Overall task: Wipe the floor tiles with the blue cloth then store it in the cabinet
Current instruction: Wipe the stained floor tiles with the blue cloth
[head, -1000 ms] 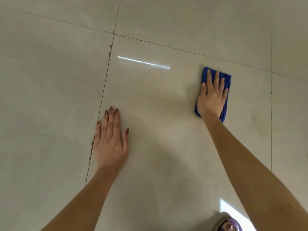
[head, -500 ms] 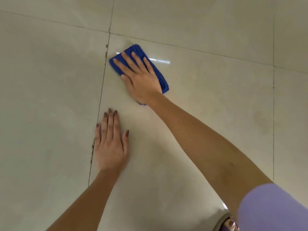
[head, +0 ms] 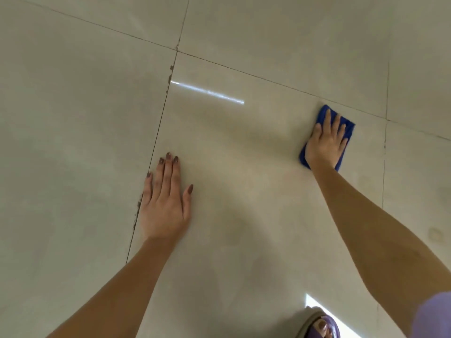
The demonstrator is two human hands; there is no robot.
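Observation:
The folded blue cloth [head: 349, 132] lies flat on a glossy beige floor tile [head: 244, 154], near that tile's far right corner. My right hand [head: 325, 142] presses down on the cloth with its fingers spread, covering most of it. My left hand [head: 164, 203] rests palm-down on the same tile beside the left grout line, holding nothing. No cabinet is in view.
Dark grout lines [head: 156, 147] divide the large tiles. A bright strip of reflected light [head: 207, 91] crosses the tile ahead. A foot in a purple sandal [head: 322, 325] shows at the bottom edge, and a purple sleeve [head: 434, 315] at the bottom right.
My right hand swept the cloth from the tile's right side to its far left corner and back to the right. My left hand stayed planted.

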